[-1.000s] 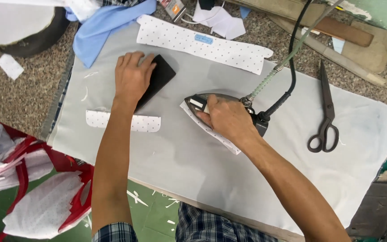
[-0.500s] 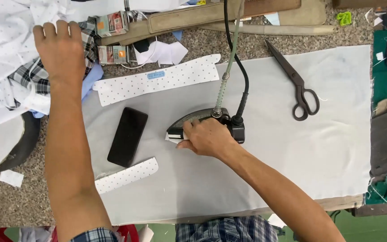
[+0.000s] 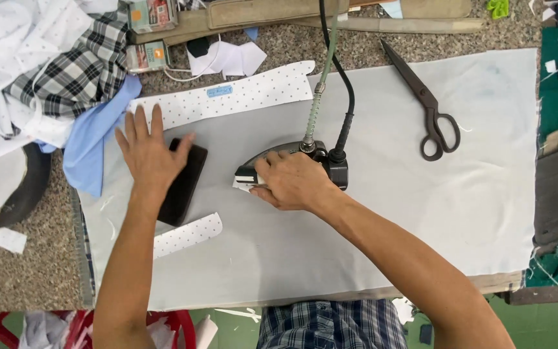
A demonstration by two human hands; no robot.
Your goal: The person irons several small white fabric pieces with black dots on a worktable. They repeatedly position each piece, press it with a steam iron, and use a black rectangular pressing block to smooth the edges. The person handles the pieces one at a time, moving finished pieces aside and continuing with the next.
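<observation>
Fingers of the left hand (image 3: 148,155) are spread flat on a black phone (image 3: 184,183); the iron (image 3: 292,167) is gripped by the right hand (image 3: 292,182) on the grey pressing cloth (image 3: 382,213); scissors (image 3: 424,102) lie well apart.

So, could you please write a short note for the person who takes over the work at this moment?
Left hand: flat on the black phone, which lies on the grey pressing cloth.
Right hand: grips the iron, which sits on a small white piece.
Nearby: long dotted strip above the phone, short dotted strip below it, scissors to the right.
Done: cannot tell what is already pressed.
Left: the two dotted strips lie away from the iron.
</observation>
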